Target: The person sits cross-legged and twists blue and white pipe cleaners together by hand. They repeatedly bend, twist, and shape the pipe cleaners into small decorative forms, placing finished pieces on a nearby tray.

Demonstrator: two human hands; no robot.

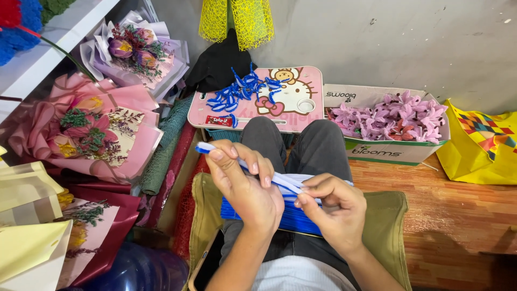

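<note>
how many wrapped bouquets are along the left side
3 clear ones: a lilac bouquet at the top by the shelf, a pink bouquet below it, and a dark red bouquet near the bottom. More may hide behind the yellow paper.

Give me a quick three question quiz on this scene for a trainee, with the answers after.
1. True or false: both hands grip the white and blue pipe cleaners.
2. What fills the cardboard box? A) pink flowers B) scissors
3. What lies on the pink lap tray?

Key:
1. True; the left hand and right hand pinch them.
2. A, pink flowers.
3. Blue twisted pieces and a red candy bar.
</note>
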